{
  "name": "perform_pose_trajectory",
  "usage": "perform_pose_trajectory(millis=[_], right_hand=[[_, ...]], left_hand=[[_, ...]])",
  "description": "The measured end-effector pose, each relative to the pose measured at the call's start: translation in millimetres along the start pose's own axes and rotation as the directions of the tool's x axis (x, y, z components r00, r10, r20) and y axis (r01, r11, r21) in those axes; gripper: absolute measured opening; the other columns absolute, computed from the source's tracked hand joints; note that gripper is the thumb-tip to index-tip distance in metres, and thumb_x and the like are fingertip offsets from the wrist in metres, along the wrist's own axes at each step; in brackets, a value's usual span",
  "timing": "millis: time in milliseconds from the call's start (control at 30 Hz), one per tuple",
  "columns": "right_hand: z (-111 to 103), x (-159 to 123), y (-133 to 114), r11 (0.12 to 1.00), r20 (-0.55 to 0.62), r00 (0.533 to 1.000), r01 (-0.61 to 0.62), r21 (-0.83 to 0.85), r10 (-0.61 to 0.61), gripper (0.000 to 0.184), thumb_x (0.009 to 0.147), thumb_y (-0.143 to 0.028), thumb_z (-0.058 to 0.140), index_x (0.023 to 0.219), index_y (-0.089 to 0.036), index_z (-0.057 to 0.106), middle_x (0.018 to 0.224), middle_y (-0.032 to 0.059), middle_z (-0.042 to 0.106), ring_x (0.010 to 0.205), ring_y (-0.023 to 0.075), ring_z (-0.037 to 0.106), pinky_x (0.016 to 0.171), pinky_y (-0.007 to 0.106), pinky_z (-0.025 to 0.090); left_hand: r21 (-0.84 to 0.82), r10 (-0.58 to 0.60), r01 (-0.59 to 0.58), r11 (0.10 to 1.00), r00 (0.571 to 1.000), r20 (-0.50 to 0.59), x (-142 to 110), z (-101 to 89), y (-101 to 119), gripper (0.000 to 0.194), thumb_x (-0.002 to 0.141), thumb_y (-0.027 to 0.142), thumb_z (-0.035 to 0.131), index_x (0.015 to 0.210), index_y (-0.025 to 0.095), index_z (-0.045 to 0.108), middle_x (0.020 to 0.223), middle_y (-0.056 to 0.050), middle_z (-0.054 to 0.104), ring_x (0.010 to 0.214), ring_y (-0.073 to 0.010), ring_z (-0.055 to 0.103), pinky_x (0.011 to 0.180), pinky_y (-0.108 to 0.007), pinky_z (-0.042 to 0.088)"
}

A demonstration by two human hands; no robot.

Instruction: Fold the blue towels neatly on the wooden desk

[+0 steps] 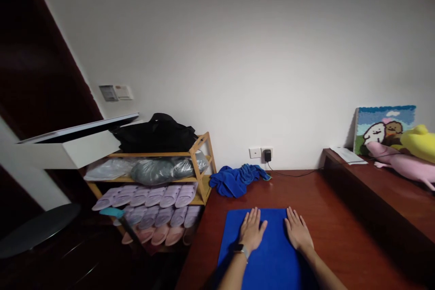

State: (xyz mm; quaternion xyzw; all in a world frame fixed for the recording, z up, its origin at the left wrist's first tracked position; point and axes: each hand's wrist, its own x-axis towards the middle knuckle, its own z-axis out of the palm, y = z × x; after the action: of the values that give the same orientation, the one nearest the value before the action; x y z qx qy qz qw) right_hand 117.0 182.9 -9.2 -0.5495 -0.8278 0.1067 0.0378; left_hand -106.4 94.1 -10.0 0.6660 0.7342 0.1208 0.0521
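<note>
A flat blue cloth (273,253) lies spread on the reddish-brown wooden table (340,226). Palm down on its left part rests my left hand (251,231), fingers stretched out and thumb apart, with a watch on the wrist. My right hand (299,230) lies flat at the cloth's right edge, its fingers also extended. Neither hand grips anything. Behind the flat cloth, near the wall, sits a crumpled heap of blue cloths (236,180). The near end of the flat cloth runs out of view at the bottom.
At left stands a wooden rack (200,174) with several slippers (156,195), plastic-wrapped items, a black bag (156,133) and a white box (68,152). A plugged-in black charger (268,156) trails a cable. On the raised right ledge are plush toys (404,163) and a picture (384,124).
</note>
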Motion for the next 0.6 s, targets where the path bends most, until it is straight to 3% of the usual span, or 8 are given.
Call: perform_pose_trajectory(millis=[133,267,433,600], right_hand=[[-2,-2,0,1.000,0.011,1.000,-0.010,0.021,0.010,0.074,0.104,-0.045,0.007,0.168,-0.011,0.019,0.176,0.0027,0.019,0.164,0.0206,0.015,0.133,0.042,0.012],[4,-2,2,0.999,-0.002,1.000,-0.001,0.039,0.001,0.074,0.104,-0.046,0.009,0.168,-0.010,0.020,0.176,0.0037,0.020,0.163,0.0210,0.017,0.134,0.043,0.012],[12,7,10,0.992,0.000,1.000,-0.008,0.128,0.008,0.076,0.103,-0.050,0.014,0.168,-0.012,0.024,0.176,0.0046,0.022,0.163,0.0211,0.016,0.134,0.044,0.011],[12,12,25,0.962,0.025,0.999,-0.040,0.272,0.034,0.074,0.104,-0.046,0.009,0.169,-0.012,0.021,0.176,0.0048,0.021,0.162,0.0178,0.017,0.133,0.040,0.016]], left_hand=[[0.063,-0.150,0.150,0.987,0.989,-0.009,-20,-27.3,-68,0.079,0.106,0.063,0.012,0.168,0.016,0.028,0.174,-0.010,0.028,0.162,-0.0266,0.023,0.133,-0.051,0.021],[0.027,-0.224,0.224,0.974,0.974,-0.014,-37,-41.2,-111,0.078,0.107,0.061,0.014,0.167,0.014,0.031,0.173,-0.011,0.029,0.161,-0.0256,0.025,0.132,-0.047,0.025],[-0.011,-0.294,0.295,0.955,0.946,-0.138,-79,-36.1,-140,0.073,0.108,0.057,0.019,0.163,0.014,0.040,0.171,-0.011,0.035,0.160,-0.0256,0.030,0.131,-0.046,0.028],[-0.048,-0.271,0.270,0.962,0.908,-0.321,-107,-34.6,-145,0.058,0.109,0.043,0.024,0.143,0.021,0.066,0.152,-0.009,0.065,0.146,-0.0241,0.055,0.126,-0.045,0.040]])
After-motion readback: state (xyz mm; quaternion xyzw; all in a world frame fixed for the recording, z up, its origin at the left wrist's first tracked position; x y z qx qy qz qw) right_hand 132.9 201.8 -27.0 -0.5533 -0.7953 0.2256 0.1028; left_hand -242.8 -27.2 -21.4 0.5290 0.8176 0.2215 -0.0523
